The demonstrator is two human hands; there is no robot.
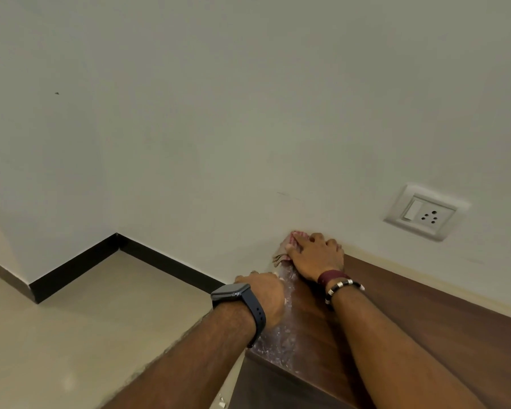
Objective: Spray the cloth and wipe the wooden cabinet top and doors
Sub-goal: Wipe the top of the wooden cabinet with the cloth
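While both forearms stretch out over the wooden cabinet top (425, 329), the nearer hand is the left hand (263, 293), set at the cabinet's left edge with a dark watch (236, 293) on its wrist. Its fingers curl down over that edge, onto a strip of crinkled clear plastic film (278, 340) that clings to the corner of the wood; whether they actually pinch the film or only rest on it I cannot tell from here. A little beyond it on the cabinet top, the right hand (316, 255) lies palm down with fingers spread fairly flat, pressing the cloth (283, 249) against the far left corner of the cabinet, right where the wood meets the wall (248, 113). That cloth is a reddish, checked rag, bunched up, and it pokes out from under the fingers on the side away from the cabinet's middle. A maroon band and a beaded bracelet (342, 286) sit on the right wrist. Left of the cabinet, lower down, pale floor tiles (86, 320) run to a black skirting board (101, 261). Above the cabinet's back edge, on the wall to the right of the hands, is a white switch and socket plate (425, 214).
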